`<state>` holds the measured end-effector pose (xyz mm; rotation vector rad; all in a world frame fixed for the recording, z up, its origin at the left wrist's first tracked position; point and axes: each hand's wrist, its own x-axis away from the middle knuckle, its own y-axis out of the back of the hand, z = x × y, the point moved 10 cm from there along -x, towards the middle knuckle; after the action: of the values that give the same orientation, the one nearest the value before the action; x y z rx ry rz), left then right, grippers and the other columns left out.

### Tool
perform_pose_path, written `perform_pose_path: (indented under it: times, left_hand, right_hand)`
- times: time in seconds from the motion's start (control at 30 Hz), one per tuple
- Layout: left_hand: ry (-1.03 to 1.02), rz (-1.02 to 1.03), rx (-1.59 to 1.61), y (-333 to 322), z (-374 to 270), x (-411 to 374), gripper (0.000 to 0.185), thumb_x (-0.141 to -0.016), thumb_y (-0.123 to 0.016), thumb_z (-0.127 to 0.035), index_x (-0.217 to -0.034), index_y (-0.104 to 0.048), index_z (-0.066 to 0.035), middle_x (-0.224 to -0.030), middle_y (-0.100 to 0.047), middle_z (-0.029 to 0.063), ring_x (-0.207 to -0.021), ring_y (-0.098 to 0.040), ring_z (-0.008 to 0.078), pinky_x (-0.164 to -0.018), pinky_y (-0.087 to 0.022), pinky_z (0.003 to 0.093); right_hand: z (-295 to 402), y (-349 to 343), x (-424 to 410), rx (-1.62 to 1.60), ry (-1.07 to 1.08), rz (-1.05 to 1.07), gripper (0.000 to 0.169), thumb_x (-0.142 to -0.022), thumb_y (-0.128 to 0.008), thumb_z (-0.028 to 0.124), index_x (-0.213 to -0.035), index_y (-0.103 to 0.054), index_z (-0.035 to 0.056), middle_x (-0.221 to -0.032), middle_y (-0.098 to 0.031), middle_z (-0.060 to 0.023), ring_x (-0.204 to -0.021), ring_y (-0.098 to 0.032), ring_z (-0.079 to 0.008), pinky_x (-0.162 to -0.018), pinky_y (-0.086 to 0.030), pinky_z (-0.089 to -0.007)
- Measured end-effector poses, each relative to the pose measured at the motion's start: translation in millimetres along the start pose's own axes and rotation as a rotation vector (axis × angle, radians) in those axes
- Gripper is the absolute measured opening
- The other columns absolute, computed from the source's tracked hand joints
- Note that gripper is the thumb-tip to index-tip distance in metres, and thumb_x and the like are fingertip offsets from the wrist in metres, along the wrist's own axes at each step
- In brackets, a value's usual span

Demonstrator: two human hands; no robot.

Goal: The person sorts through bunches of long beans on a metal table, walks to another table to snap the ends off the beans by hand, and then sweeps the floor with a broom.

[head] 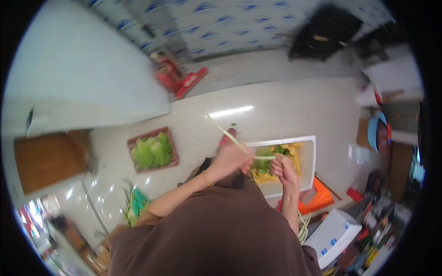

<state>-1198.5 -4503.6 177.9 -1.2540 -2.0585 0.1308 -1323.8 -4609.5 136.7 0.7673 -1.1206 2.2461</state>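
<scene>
Between my hands runs a long, thin pale green stalk (230, 137), its free end pointing up and left. My left hand (236, 158) is closed around its middle part. The fingers of my right hand (284, 169) grip the other end, to the right. Both hands are above or beside a white foam box (313, 162) with green leaves (264, 165) and yellow pieces (296, 155), too blurred to name exactly. More thin pale stalks (304, 226) lie below my right forearm.
A red basket (177, 151) of leafy lettuce (152, 150) stands on the floor at left. Nearer are vegetables with a green bag (139, 201). An orange plastic piece (317, 198) and a white foam box or lid (333, 236) lie at right. A white cabinet (86, 69) rises at upper left.
</scene>
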Motion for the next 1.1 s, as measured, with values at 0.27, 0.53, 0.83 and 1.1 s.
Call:
perform_pose_path:
  times: [0.27, 0.53, 0.83, 1.1]
  left_hand:
    - [0.060, 0.041, 0.032, 5, -119, -118, 0.011, -0.089, -0.058, -0.014, -0.091, -0.058, -0.003, -0.068, -0.060, 0.0030, -0.054, -0.055, 0.0072, -0.045, -0.045, 0.0190]
    - [0.165, 0.356, -0.424, -98, -169, -264, 0.014, -0.087, -0.061, -0.016, -0.090, -0.058, -0.002, -0.066, -0.057, 0.0021, -0.051, -0.050, 0.0072, -0.045, -0.037, 0.0205]
    - [0.433, 0.718, -0.573, -202, -148, -372, 0.010, -0.084, -0.063, -0.011, -0.087, -0.059, -0.002, -0.066, -0.059, 0.0037, -0.050, -0.051, 0.0079, -0.044, -0.041, 0.0208]
    - [0.645, 0.916, -0.662, -318, -74, -429, 0.010, -0.085, -0.061, -0.013, -0.086, -0.059, -0.003, -0.066, -0.058, 0.0041, -0.050, -0.051, 0.0087, -0.045, -0.040, 0.0206]
  right_hand:
    - [136, 152, -25, -0.449, 0.310, -0.323, 0.016, -0.086, -0.058, 0.021, -0.095, -0.054, 0.0085, -0.075, -0.053, -0.0004, -0.058, -0.048, -0.0091, -0.053, -0.042, -0.0218]
    - [209, 9, -114, -0.275, 0.182, 0.089, 0.020, -0.091, -0.048, 0.029, -0.083, -0.054, 0.0120, -0.069, -0.051, 0.0015, -0.058, -0.050, -0.0089, -0.051, -0.041, -0.0251]
    - [273, 68, -101, -0.484, 0.502, 0.011, 0.025, -0.093, -0.048, 0.032, -0.084, -0.051, 0.0089, -0.055, -0.028, 0.0086, -0.044, -0.025, -0.0033, -0.040, -0.017, -0.0207]
    - [265, 186, -66, -0.767, 0.685, -0.533, 0.022, -0.087, -0.046, 0.028, -0.071, -0.048, 0.0116, -0.055, -0.031, 0.0093, -0.044, -0.025, -0.0017, -0.040, -0.018, -0.0202]
